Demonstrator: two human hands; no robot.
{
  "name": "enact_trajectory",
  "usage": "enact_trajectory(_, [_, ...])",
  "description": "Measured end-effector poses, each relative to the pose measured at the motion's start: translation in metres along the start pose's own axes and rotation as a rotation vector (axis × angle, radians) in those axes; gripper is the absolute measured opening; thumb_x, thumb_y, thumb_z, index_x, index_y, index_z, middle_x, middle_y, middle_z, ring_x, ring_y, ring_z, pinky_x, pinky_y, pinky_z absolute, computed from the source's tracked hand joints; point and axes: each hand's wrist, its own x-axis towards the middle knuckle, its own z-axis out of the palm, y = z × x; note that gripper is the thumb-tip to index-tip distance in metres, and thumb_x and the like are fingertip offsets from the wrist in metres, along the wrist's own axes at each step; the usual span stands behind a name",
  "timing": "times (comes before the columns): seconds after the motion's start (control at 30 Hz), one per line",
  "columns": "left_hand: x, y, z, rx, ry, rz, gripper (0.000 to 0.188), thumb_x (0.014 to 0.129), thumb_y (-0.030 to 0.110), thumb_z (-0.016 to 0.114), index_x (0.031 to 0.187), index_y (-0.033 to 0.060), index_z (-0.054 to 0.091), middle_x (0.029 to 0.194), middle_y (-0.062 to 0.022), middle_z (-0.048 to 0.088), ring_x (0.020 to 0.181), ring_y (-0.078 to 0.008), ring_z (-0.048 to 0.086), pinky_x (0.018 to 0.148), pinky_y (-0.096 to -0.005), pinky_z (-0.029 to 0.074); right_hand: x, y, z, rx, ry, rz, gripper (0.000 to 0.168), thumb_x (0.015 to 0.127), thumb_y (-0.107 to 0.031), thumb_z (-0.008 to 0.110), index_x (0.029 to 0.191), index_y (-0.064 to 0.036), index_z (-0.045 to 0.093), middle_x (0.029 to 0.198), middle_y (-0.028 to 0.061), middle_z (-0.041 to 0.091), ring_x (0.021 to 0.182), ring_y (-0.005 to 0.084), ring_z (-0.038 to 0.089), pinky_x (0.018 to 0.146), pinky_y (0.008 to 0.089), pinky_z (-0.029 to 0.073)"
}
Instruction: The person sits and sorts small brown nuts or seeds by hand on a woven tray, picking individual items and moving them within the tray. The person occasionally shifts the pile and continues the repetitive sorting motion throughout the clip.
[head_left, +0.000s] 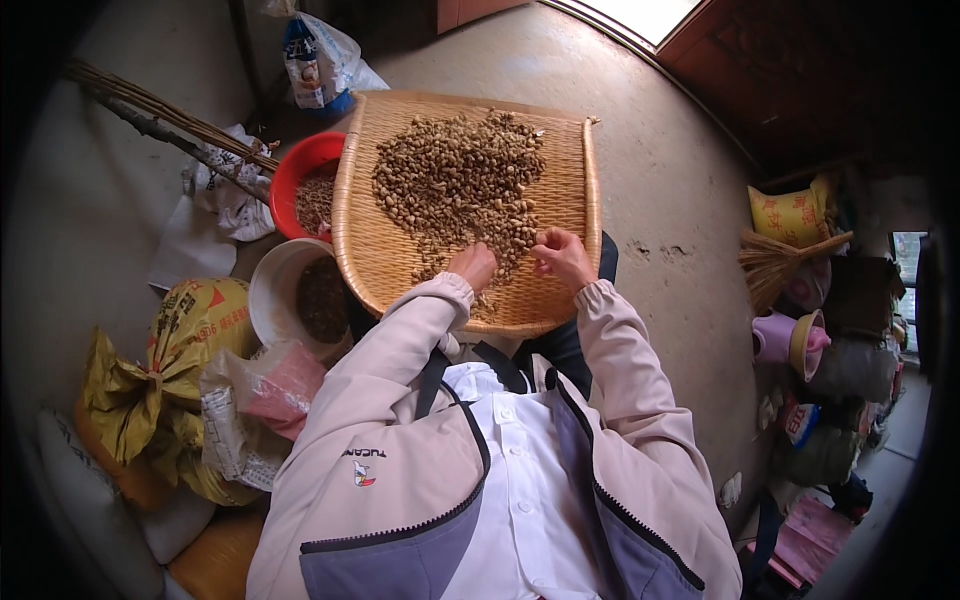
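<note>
A woven bamboo winnowing basket (559, 165) rests over my lap. On it spreads a heap of small brown nuts or dried pods (461, 161), thickest toward the far side and thinner near me. My left hand (474, 268) is down at the near edge of the heap, its fingertips hidden among the pieces. To its right, my right hand (562, 259) hovers over or touches the heap's right edge, thumb and fingers drawn together. Whether either hand pinches a piece is too small to see.
Left of the basket stand a red basin (283, 191) with light brown bits and a white bucket (264, 289) with dark contents. Tied yellow sacks (202, 319) crowd the lower left. Long sticks (172, 120) lean behind. A straw broom (780, 266) and a purple plastic container (772, 335) are at right.
</note>
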Motion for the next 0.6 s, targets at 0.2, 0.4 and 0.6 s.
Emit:
enact_trajectory(0.2, [-0.009,-0.009,-0.012,-0.112,-0.084,-0.145,0.018,0.079,0.015,0.065,0.084,-0.0020,0.066,0.088,-0.0230,0.065,0.082,-0.0379,0.066,0.072,-0.0446,0.056,-0.001,-0.007,0.004,-0.427,0.054,-0.096,0.017,0.087,-0.008,0.062,0.098,0.003,0.065,0.072,0.0110,0.066,0.062,0.0158,0.065,0.055,0.0284,0.054])
enact_trajectory(0.4, [-0.019,-0.014,-0.016,-0.057,-0.107,-0.222,0.015,0.077,0.014,0.068,0.086,0.0010,0.069,0.089,-0.0207,0.068,0.084,-0.0359,0.068,0.074,-0.0430,0.057,0.023,0.008,0.017,-0.979,0.117,-0.475,0.010,0.079,-0.008,0.061,0.077,-0.001,0.068,0.069,0.0208,0.063,0.065,0.0336,0.065,0.061,0.0419,0.052])
enact_trajectory(0.6, [-0.024,-0.025,-0.009,-0.107,-0.046,-0.237,0.023,0.071,0.016,0.066,0.086,0.0000,0.068,0.082,-0.0247,0.066,0.080,-0.0392,0.067,0.072,-0.0458,0.056,0.046,0.030,0.041,-1.267,0.072,-0.246,0.014,0.081,-0.007,0.055,0.079,-0.001,0.068,0.081,0.0236,0.066,0.078,0.0406,0.066,0.068,0.0496,0.054])
